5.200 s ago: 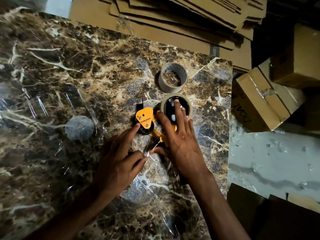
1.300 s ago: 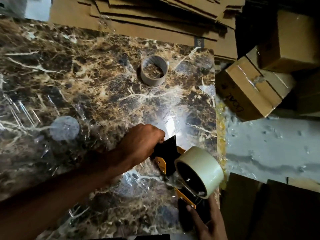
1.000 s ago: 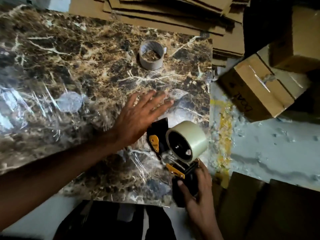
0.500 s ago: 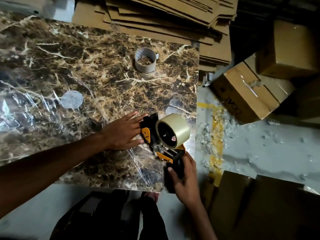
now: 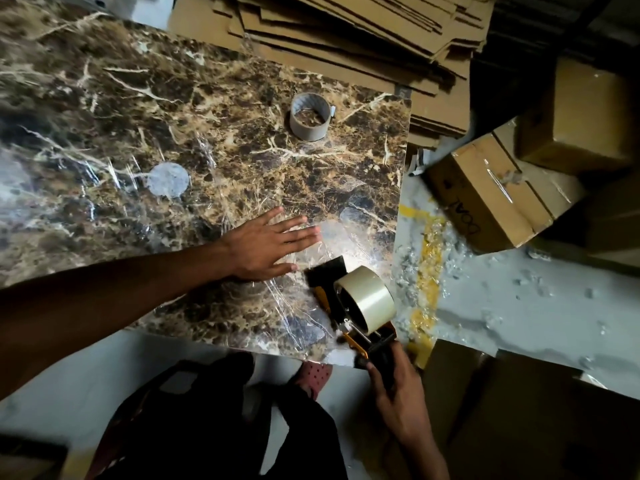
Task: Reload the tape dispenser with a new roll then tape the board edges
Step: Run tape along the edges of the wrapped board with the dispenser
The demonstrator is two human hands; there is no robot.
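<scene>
The left hand [image 5: 266, 244] lies flat with fingers straight and spread, pressing on the clear film over the marble-patterned board [image 5: 207, 140] near its right edge. The right hand [image 5: 398, 386] has its fingers wrapped round the black handle of the tape dispenser [image 5: 349, 306], whose black front end rests on the board just beside the left thumb, close to the near right corner. A new roll of clear tape [image 5: 369, 299] sits on the yellow-and-black dispenser's hub. Farther up the board an empty cardboard tape core [image 5: 310, 116] stands upright, and a round grey patch [image 5: 168, 179] shows to the left. Beyond the board lie stacked flat cardboard sheets [image 5: 346, 26]; to the right, sealed cardboard boxes [image 5: 491, 192] stand on the grey floor [image 5: 519, 299], which carries a worn yellow stripe [image 5: 427, 271].
</scene>
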